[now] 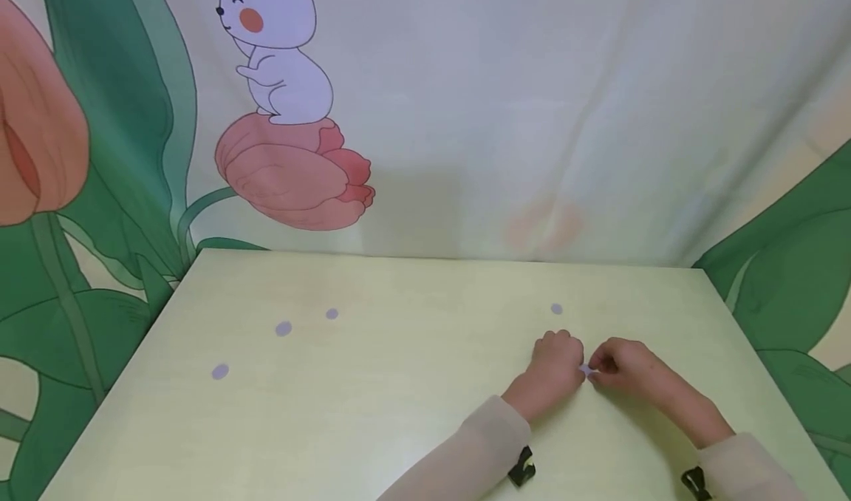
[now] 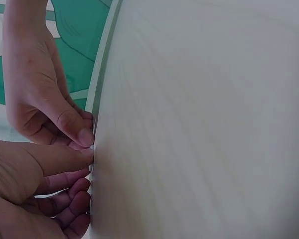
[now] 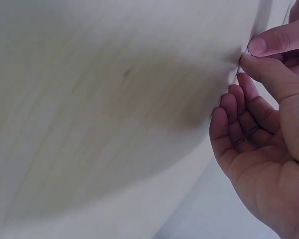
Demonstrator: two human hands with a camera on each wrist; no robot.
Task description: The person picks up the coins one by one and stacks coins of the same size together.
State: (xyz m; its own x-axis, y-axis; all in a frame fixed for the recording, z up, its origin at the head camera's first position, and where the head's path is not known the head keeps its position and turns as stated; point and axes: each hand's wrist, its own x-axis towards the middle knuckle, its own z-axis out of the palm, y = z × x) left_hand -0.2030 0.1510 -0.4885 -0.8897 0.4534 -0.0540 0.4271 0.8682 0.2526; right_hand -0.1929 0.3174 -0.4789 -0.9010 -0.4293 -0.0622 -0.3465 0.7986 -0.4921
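Toward the right side of the table, a small flat lavender piece (image 1: pixel 586 369) shows between the two hands. My left hand (image 1: pixel 548 364) pinches its left edge with thumb and fingers. From the other side, my right hand (image 1: pixel 628 368) pinches the right edge between thumb and forefinger. Both wrist views show the thumb tips nearly meeting at the tabletop, where the left hand (image 2: pixel 20 184) and right hand (image 3: pixel 269 124) cover most of the piece. A lavender disc (image 1: pixel 557 309) lies on the table just beyond the hands.
Several more flat lavender discs lie to the left, among them a larger one (image 1: pixel 284 329) and one nearer the left edge (image 1: pixel 220 372). The pale table (image 1: pixel 399 412) backs onto a curtain (image 1: pixel 499 117) printed with a rabbit and tulips. Black straps (image 1: pixel 522 468) hang at the sleeves.
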